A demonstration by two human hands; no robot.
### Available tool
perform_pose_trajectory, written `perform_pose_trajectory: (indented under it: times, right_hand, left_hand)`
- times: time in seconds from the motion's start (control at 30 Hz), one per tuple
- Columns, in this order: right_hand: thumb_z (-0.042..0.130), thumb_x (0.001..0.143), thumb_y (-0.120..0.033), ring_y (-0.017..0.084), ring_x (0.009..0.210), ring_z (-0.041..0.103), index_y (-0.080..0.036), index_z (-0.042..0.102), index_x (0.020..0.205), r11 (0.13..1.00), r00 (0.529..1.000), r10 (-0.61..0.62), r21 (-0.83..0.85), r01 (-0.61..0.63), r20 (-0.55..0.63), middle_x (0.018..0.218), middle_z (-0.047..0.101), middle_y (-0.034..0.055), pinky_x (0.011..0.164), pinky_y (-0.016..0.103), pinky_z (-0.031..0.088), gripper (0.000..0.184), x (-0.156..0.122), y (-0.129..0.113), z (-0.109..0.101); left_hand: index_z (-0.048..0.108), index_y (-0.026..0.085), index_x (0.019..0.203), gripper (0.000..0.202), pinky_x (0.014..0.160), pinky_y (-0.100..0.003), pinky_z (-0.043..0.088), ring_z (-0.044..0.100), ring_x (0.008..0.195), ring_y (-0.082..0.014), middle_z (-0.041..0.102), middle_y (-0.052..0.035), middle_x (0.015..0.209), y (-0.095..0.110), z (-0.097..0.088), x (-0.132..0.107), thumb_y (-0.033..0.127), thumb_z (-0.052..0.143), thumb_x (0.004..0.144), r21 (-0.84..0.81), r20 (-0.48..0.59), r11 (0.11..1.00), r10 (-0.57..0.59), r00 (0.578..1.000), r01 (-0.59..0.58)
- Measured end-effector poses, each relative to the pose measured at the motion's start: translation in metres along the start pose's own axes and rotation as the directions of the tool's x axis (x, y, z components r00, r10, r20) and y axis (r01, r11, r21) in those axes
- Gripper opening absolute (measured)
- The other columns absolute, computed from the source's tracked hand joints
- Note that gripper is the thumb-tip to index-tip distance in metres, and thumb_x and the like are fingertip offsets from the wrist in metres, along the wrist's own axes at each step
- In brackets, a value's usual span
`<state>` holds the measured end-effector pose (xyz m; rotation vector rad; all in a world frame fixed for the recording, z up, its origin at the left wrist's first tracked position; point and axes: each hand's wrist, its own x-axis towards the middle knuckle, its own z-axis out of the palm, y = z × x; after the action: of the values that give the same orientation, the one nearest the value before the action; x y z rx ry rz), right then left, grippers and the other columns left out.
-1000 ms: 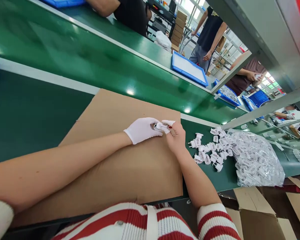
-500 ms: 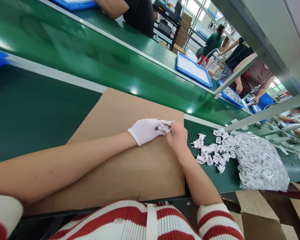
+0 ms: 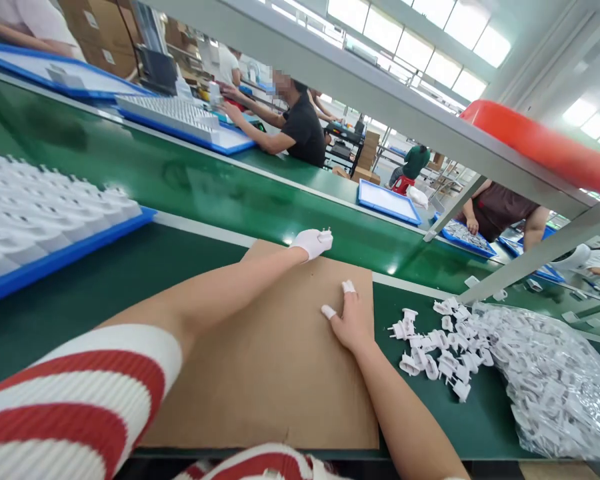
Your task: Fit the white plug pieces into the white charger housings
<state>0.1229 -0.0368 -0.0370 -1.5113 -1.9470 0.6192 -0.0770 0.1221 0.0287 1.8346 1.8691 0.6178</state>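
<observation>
Far off on the left, brown cartons [image 3: 113, 25] carry small white labels [image 3: 109, 57], too tiny to read from here. Nearer on that side, a blue tray [image 3: 80, 247] holds packed rows of white plug units [image 3: 40, 217], the sharpest of them showing pins on top. Next along, the worker's gloved left hand [image 3: 311, 245] is out by the far edge of a cardboard sheet [image 3: 265, 373], its fingers closed around a white two-pin plug [image 3: 326, 235]. The pins poke upward out of the grip; the body is mostly hidden, so I can't tell how its long axis runs. The tray lies left and nearer from that plug, with the left hand clearly the closer one to it. The right hand [image 3: 354, 323], bare but for white finger covers [image 3: 329, 311], rests low over the sheet's right side, thumb and fingers spread, pinching nothing; the plug is left and far of it. Just right lie loose white plug pieces [image 3: 433, 343], then a clear plastic bag [image 3: 565, 373] full of similar ones. I can make out no brand or writing on any of them.
</observation>
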Motion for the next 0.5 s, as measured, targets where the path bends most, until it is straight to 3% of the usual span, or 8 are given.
perform_pose_trajectory:
  times: [0.1, 0.17, 0.3, 0.4, 0.5]
  right_hand:
    - [0.069, 0.095, -0.044, 0.036, 0.168, 0.029, -0.012, 0.046, 0.164, 0.995, 0.99, -0.069, -0.06, 0.077, 0.121, 0.171, 0.046, 0.021, 0.14, 0.06, 0.018, 0.08, -0.002, -0.003, 0.005]
    - [0.069, 0.096, -0.042, 0.035, 0.168, 0.03, -0.013, 0.047, 0.164, 0.993, 0.987, -0.09, -0.06, 0.099, 0.131, 0.172, 0.046, 0.0198, 0.139, 0.061, 0.019, 0.078, -0.002, -0.003, 0.008]
    - [0.067, 0.093, -0.037, 0.036, 0.166, 0.035, -0.011, 0.05, 0.162, 0.994, 0.99, -0.107, -0.007, 0.108, 0.088, 0.171, 0.047, 0.0198, 0.139, 0.061, 0.021, 0.076, 0.0, 0.002, 0.01]
    - [0.066, 0.093, -0.039, 0.035, 0.161, 0.044, -0.015, 0.057, 0.159, 0.989, 0.997, -0.081, 0.125, 0.079, 0.008, 0.166, 0.055, 0.017, 0.136, 0.058, 0.03, 0.071, 0.003, 0.008, 0.012]
    - [0.068, 0.091, -0.045, 0.033, 0.148, 0.06, -0.021, 0.066, 0.15, 0.924, 0.993, 0.016, 0.381, 0.029, -0.113, 0.155, 0.066, 0.014, 0.128, 0.054, 0.045, 0.064, 0.009, 0.014, 0.013]
  left_hand:
    - [0.08, 0.013, 0.11, 0.042, 0.088, -0.034, 0.053, 0.072, 0.102, -0.0316, 0.079, -0.0165, 0.109, -0.004, -0.013, 0.025, 0.046, 0.058, 0.096, 0.008, -0.066, 0.995, -0.1, 0.993, 0.101]
    - [0.078, 0.014, 0.114, 0.04, 0.09, -0.036, 0.054, 0.072, 0.105, -0.0334, 0.079, -0.0184, 0.111, -0.006, -0.018, 0.031, 0.045, 0.065, 0.093, 0.027, -0.09, 0.986, -0.162, 0.983, 0.165]
    - [0.061, 0.011, 0.146, 0.076, 0.109, -0.046, 0.05, 0.06, 0.134, -0.0413, 0.064, -0.0271, 0.146, -0.005, -0.015, 0.024, 0.047, 0.08, 0.083, 0.082, -0.252, 0.962, -0.233, 0.939, 0.261]
    - [0.05, 0.012, 0.159, 0.083, 0.123, -0.051, 0.042, 0.05, 0.147, -0.041, 0.051, -0.0258, 0.161, 0.005, 0.005, 0.003, 0.046, 0.077, 0.089, 0.12, -0.376, 0.988, -0.047, 0.926, 0.098]
    - [0.065, 0.016, 0.148, 0.057, 0.126, -0.049, 0.042, 0.055, 0.145, -0.0356, 0.062, -0.02, 0.154, 0.013, 0.042, -0.031, 0.044, 0.066, 0.098, -0.085, -0.259, 0.978, 0.161, 0.953, -0.188]
